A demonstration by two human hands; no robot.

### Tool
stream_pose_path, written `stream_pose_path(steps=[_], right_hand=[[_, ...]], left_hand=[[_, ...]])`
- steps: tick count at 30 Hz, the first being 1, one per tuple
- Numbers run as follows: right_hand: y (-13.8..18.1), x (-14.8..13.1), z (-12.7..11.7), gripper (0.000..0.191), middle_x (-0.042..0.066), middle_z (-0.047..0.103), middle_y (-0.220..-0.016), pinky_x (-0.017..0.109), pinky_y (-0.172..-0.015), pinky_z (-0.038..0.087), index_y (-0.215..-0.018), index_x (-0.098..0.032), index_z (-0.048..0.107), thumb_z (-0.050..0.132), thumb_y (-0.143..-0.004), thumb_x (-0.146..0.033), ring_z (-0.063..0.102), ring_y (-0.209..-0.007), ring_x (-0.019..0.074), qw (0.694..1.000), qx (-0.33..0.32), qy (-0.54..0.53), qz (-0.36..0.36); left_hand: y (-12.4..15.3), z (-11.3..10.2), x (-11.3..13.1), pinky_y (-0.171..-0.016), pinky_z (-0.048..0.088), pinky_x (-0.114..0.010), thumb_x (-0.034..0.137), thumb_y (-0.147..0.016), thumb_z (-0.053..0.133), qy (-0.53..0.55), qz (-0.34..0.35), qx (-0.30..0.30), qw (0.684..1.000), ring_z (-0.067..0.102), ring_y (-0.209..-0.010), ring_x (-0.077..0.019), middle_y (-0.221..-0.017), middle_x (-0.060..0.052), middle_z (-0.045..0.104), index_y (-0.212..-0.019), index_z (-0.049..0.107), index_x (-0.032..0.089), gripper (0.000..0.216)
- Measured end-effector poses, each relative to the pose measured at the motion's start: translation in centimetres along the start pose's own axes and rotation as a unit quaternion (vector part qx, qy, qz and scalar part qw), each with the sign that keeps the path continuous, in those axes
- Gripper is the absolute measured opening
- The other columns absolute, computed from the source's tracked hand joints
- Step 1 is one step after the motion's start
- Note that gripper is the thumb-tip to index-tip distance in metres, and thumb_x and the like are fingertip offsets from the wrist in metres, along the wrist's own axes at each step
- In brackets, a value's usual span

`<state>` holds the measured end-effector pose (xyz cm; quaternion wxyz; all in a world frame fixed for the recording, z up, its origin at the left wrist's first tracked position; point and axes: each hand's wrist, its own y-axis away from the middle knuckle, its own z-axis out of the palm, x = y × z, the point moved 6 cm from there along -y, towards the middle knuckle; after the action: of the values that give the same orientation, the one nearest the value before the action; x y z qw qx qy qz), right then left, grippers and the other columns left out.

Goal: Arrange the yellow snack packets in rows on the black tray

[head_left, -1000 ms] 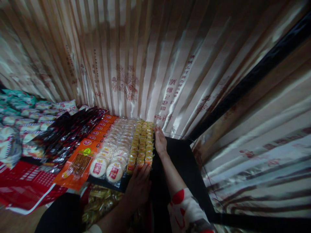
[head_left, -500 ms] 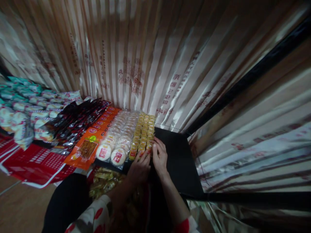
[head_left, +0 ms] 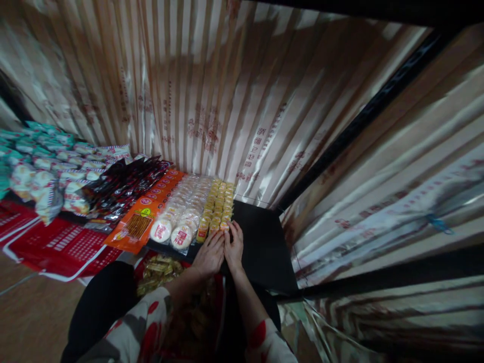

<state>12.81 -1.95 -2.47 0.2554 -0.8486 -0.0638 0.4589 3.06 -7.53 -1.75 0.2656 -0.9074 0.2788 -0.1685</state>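
Observation:
Rows of small yellow snack packets (head_left: 220,204) lie on a dark table (head_left: 260,247), next to rows of round white cakes (head_left: 177,222) in clear wrap. My left hand (head_left: 209,254) rests at the near end of the yellow rows, fingers stretched toward the packets. My right hand (head_left: 234,244) sits close beside it, fingers extended and touching the nearest yellow packets. Neither hand visibly holds anything.
Orange snack packs (head_left: 141,222), dark red packets (head_left: 121,189) and green-white bags (head_left: 41,166) cover the table to the left, over a red printed cloth (head_left: 56,247). A bag of golden sweets (head_left: 159,272) sits below the edge. Shiny striped curtain (head_left: 227,101) hangs behind and right.
My right hand drew back from the far side of the yellow rows to their near end, beside my left hand. The view pulled back and tilted.

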Motion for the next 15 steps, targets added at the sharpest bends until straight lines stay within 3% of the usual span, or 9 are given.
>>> stream_pose_path(steps=[3, 6, 10, 15], right_hand=[[0.2, 0.4, 0.1, 0.038, 0.011, 0.05, -0.124, 0.042, -0.099, 0.038, -0.115, -0.02, 0.056, 0.037, -0.088, -0.038, 0.045, -0.117, 0.0214, 1.0, 0.008, -0.008, 0.009], [0.2, 0.7, 0.3, 0.04, 0.013, 0.05, -0.124, 0.042, -0.097, 0.04, -0.117, -0.018, 0.055, 0.038, -0.087, -0.037, 0.045, -0.117, 0.022, 1.0, 0.005, -0.023, 0.013], [0.2, 0.9, 0.5, 0.043, 0.013, 0.049, -0.126, 0.038, -0.087, 0.047, -0.123, -0.018, 0.051, 0.038, -0.086, -0.038, 0.045, -0.117, 0.0227, 0.999, -0.002, -0.04, 0.024], [0.3, 1.1, 0.7, 0.051, 0.014, 0.049, -0.126, 0.035, -0.082, 0.05, -0.133, -0.018, 0.039, 0.041, -0.086, -0.037, 0.054, -0.105, 0.0205, 0.997, -0.004, -0.066, 0.039]], left_hand=[[1.2, -0.3, -0.3, -0.101, 0.037, -0.044, 0.017, -0.085, 0.037, -0.002, -0.077, 0.015, 0.997, 0.044, -0.12, -0.0236, -0.119, -0.012, 0.057, -0.116, 0.056, 0.013, 0.037], [2.4, 0.4, -0.4, -0.095, 0.043, -0.043, 0.015, -0.083, 0.038, -0.019, -0.141, 0.013, 0.99, 0.046, -0.118, -0.0257, -0.121, -0.015, 0.055, -0.12, 0.052, 0.009, 0.04], [2.5, 1.5, -0.1, -0.093, 0.045, -0.044, 0.015, -0.081, 0.038, -0.038, -0.156, 0.021, 0.987, 0.044, -0.12, -0.0292, -0.125, -0.02, 0.051, -0.121, 0.049, 0.002, 0.042], [1.7, 1.6, -0.6, -0.097, 0.043, -0.045, 0.018, -0.084, 0.038, -0.026, -0.146, 0.035, 0.988, 0.044, -0.121, -0.029, -0.125, -0.02, 0.051, -0.124, 0.044, 0.004, 0.043]])
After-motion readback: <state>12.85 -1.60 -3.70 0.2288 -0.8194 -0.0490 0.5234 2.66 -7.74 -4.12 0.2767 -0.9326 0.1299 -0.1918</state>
